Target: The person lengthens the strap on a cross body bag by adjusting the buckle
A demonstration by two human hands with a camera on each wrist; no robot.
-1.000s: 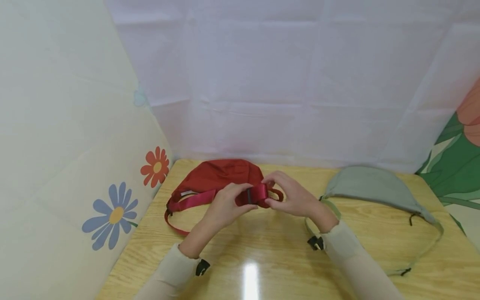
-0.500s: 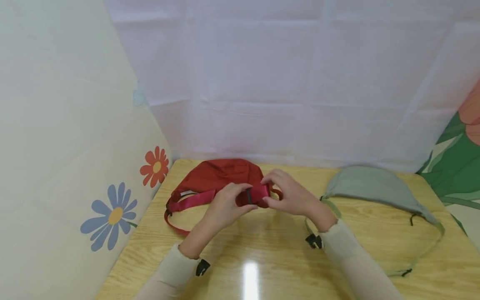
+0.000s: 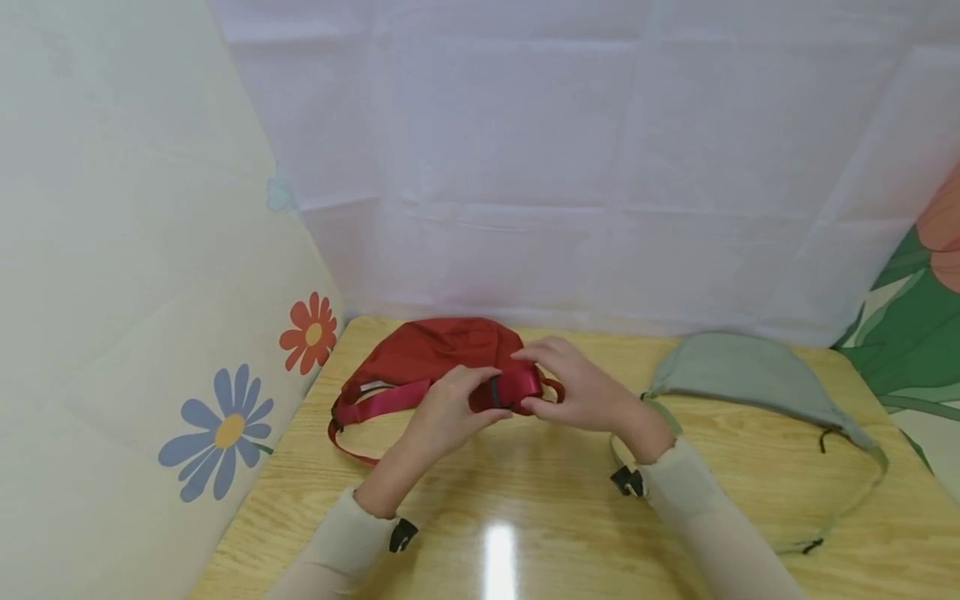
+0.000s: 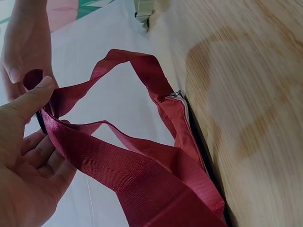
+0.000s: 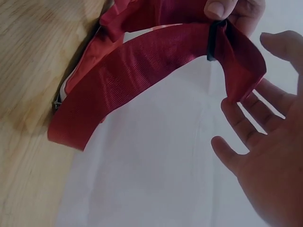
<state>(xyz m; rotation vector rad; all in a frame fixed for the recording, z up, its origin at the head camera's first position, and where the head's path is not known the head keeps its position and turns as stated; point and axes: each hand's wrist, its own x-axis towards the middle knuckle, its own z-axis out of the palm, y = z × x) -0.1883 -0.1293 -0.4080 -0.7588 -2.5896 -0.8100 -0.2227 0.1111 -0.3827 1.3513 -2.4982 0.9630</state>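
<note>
A red waist bag lies at the back left of the table, its crimson webbing strap raised in front of it. Thumb and fingers of my left hand pinch the strap at a dark slider. Beyond the slider, the webbing forms a short loop. My right hand is around this loop's end. In the right wrist view its fingers are loosely spread, some fingertips touching the loop's lower edge, while the thumb stands apart from the webbing.
A grey-green waist bag lies at the back right, its thin strap trailing toward the front. Small black pieces show beside both sleeves. A white sheet hangs behind the wooden table; a flowered sheet stands at left.
My right hand's fingers shift slightly left over the loop, and the loop's end turns a little. My left hand keeps its pinch at the slider, nearly still.
</note>
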